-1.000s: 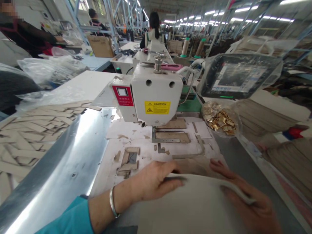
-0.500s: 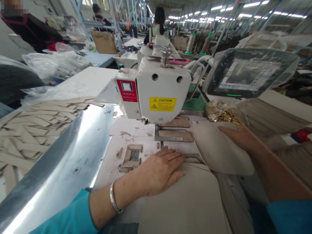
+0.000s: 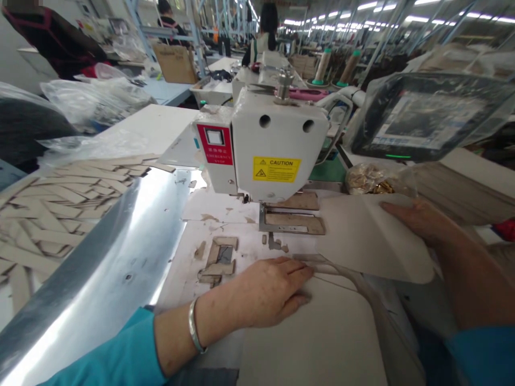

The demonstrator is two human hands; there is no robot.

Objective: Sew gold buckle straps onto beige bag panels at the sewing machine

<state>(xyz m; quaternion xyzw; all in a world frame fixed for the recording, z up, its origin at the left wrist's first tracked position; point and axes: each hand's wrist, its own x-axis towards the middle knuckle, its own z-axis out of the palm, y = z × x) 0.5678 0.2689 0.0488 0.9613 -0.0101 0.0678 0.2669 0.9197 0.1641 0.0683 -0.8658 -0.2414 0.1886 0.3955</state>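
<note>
My left hand [image 3: 277, 292] lies on the upper left edge of a stack of beige panels [image 3: 317, 343], its fingers fairly straight and pointing right. A silver bangle is on that wrist. My right hand [image 3: 414, 220] grips the right part of a single beige panel [image 3: 374, 241], thumb on top and the other fingers hidden beneath. This panel lies at the right of the sewing machine's clamp [image 3: 295, 222], close to its right end. The white sewing machine head [image 3: 277, 139], with a yellow caution label, stands just behind the clamp.
Many beige strips [image 3: 60, 214] lie at the left beside a shiny metal plate [image 3: 116, 252]. A plastic bag of gold-coloured metal pieces [image 3: 374, 179] sits behind the held panel. A plastic-wrapped control screen [image 3: 434, 118] stands at the right. Other people are farther back.
My right hand has moved a little right and up in view with its panel, which lies flatter. My left hand has shifted slightly right and down. The whole view has turned slightly.
</note>
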